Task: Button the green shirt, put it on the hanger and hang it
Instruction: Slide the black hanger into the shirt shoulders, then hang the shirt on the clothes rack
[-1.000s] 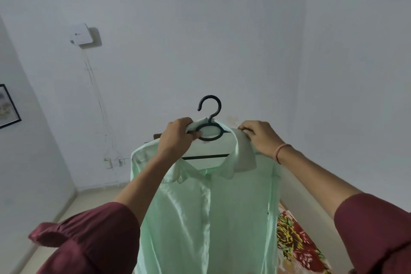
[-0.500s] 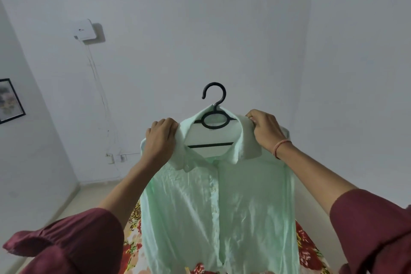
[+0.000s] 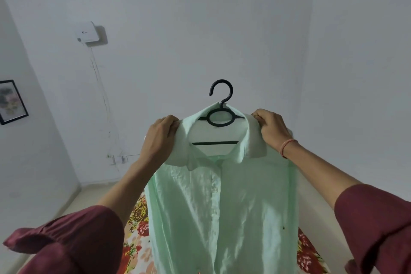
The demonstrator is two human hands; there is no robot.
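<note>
I grip the green shirt (image 3: 222, 207) shoulders with both hands, left hand (image 3: 161, 138) and right hand (image 3: 272, 131), fingers curled, seating it squarely on the hanger (image 3: 220, 118).

The arms of the hanger (image 3: 221, 111) are concealed inside the green shirt (image 3: 222, 207). Its hem is cut off at the bottom edge; the framed picture (image 3: 13, 101) at the left.

The left hand (image 3: 161, 138) slid from the ring of the hanger (image 3: 221, 104) out to the collar's (image 3: 254, 138) left edge, and the right hand (image 3: 271, 129) shifted outward too. The green shirt (image 3: 222, 207) turned from a skewed hang to face squarely forward, shoulders spread.
</note>
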